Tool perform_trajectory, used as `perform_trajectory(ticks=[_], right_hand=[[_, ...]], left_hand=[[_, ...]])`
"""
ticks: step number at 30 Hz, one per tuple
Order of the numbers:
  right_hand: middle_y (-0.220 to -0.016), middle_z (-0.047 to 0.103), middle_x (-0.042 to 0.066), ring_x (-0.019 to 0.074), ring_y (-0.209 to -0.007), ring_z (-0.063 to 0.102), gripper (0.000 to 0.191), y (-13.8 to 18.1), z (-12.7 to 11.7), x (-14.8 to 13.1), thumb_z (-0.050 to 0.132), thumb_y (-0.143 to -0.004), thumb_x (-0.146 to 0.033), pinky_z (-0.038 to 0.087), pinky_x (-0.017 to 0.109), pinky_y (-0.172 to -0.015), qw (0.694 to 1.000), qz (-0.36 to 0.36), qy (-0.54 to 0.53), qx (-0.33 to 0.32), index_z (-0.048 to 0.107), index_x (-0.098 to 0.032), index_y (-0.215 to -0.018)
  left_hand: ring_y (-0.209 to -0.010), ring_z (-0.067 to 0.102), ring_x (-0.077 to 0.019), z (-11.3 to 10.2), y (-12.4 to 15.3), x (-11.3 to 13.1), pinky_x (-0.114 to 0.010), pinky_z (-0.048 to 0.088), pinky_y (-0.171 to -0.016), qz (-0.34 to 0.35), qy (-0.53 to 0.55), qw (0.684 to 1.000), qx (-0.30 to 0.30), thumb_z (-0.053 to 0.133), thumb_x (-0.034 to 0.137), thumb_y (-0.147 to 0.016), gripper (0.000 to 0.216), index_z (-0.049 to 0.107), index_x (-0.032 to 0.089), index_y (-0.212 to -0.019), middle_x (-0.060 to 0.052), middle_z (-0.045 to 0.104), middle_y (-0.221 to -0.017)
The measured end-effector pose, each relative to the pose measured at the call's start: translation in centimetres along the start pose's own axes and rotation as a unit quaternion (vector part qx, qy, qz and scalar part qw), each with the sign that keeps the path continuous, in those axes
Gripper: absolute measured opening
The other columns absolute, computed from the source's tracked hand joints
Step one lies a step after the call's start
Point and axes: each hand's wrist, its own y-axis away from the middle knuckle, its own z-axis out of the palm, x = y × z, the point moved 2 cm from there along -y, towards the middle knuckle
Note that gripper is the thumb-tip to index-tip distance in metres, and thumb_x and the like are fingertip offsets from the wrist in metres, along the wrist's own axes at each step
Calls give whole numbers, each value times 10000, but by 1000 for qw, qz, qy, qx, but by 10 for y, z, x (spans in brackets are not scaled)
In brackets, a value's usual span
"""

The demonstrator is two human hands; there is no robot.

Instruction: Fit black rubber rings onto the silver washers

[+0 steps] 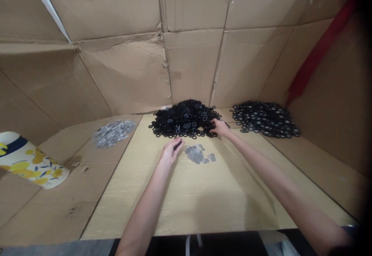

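A heap of flat black rings (186,116) lies at the back middle of the yellowish board. Just in front of it my left hand (171,150) is closed around a few black rings (177,144), which show as a dark bundle between thumb and fingers. At the heap's right edge my right hand (221,128) has its fingers curled in among the rings; what is between the fingertips is too small to make out. Between and below the hands lies a small group of thin grey discs (196,154), untouched by either hand.
Another pile of grey discs (113,132) lies at left on cardboard. Black rings with pale centres (264,119) are heaped at right. A patterned cylinder (35,163) stands at far left. Cardboard walls (192,62) enclose the back and sides; a red strip (314,60) hangs at right.
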Motion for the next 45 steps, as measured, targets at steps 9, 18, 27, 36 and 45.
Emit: perform_trajectory(ticks=[9,18,27,36,45], right_hand=[[-933,619,87,163,-817,593,483,10,10,-1,695,-599,-201,459,261,-733,994,7,-83,69,527,-115,-1044],[-928,657,89,166,-836,609,343,18,11,-6,648,-638,-146,466,263,-751,992,21,-119,46,583,-113,-974],[-924,644,70,129,-691,616,300,44,-18,-60,620,-661,-188,493,242,-658,969,-49,-223,99,593,-132,-955],[-832,621,56,138,-726,583,225,81,-16,-143,619,-630,-199,477,251,-677,965,-127,-216,81,591,-151,-848],[-707,643,13,126,-667,586,303,74,-19,-134,724,-555,-330,433,211,-583,955,-94,-273,-67,613,-145,-768]], left_hand=[[-770,627,-143,-3,-3,-2,-262,548,-719,-23,22,999,13,478,-35,-741,205,607,124,-716,-72,621,-710],[-802,614,-146,-4,-7,-4,-284,523,-803,-4,-8,1000,-2,512,-42,-716,144,591,75,-687,-77,601,-698],[-799,625,-156,1,-2,-9,-277,529,-774,-36,11,999,-4,519,-21,-721,122,587,78,-703,-85,612,-703],[-658,645,-131,13,10,-6,-220,545,-645,-22,27,999,-30,498,47,-762,124,610,97,-744,-75,655,-701],[-630,623,-92,5,6,-6,-199,535,-673,18,-52,998,-41,621,29,-659,97,638,95,-727,-41,653,-725]])
